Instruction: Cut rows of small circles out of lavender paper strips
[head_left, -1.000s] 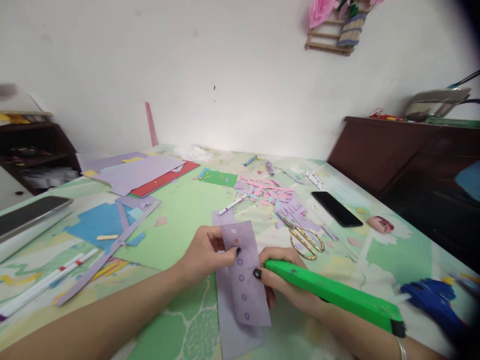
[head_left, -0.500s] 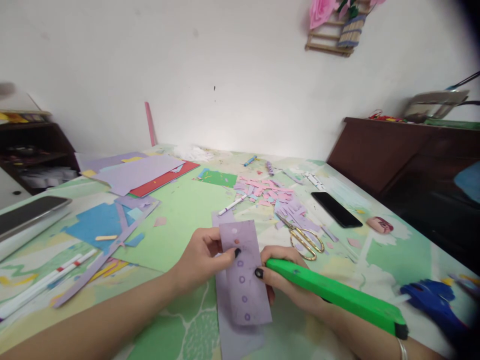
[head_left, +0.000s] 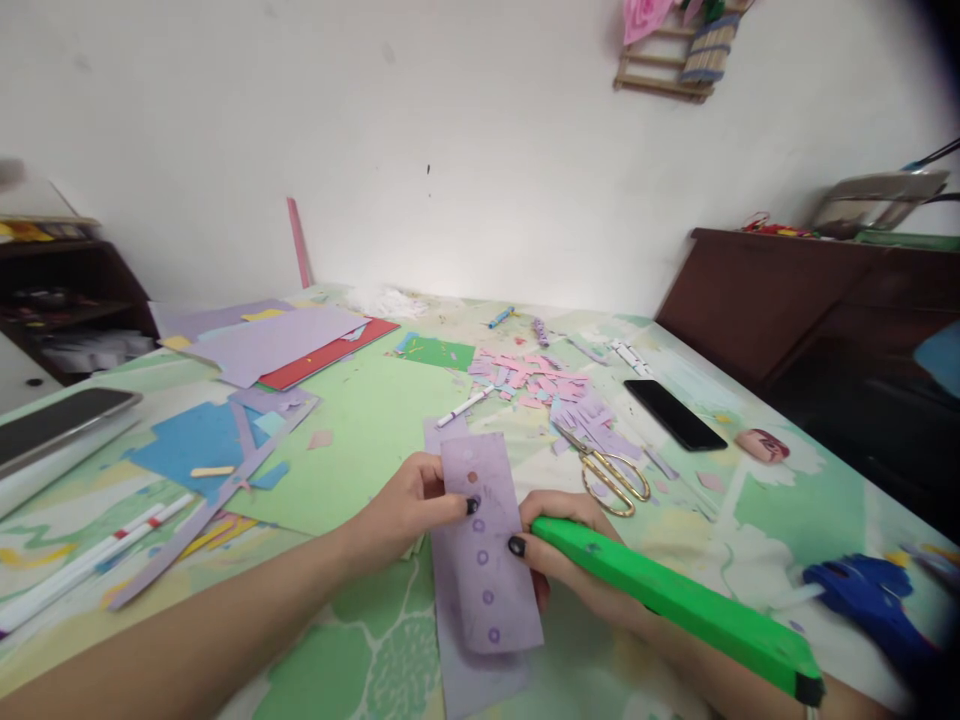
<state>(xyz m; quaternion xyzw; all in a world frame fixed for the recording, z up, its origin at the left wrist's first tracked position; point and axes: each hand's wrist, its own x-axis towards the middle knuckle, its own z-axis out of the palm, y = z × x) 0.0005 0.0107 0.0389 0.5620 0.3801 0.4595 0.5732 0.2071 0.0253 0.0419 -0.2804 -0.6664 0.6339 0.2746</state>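
Observation:
My left hand (head_left: 409, 505) pinches the upper left edge of a lilac paper strip (head_left: 487, 560) marked with a column of small circles, thumb pressed on its face. My right hand (head_left: 570, 560) is wrapped round the front end of a long bright green tool (head_left: 675, 600) that runs back to the lower right, and its thumb rests against the strip's right edge. Under the strip lies a second, longer lilac sheet (head_left: 469, 675) on the green patterned table (head_left: 360, 400).
Gold-handled scissors (head_left: 607, 475) lie just beyond my right hand beside pink and lilac paper scraps (head_left: 540, 385). A black phone (head_left: 675, 415), white markers (head_left: 97, 550), blue paper (head_left: 191, 445), stacked lilac and red sheets (head_left: 292, 345), a dark cabinet (head_left: 810, 310) and a blue object (head_left: 862, 595) surround them.
Both hands keep their grips; the strip and hands have barely shifted. The camera view has tipped slightly downward.

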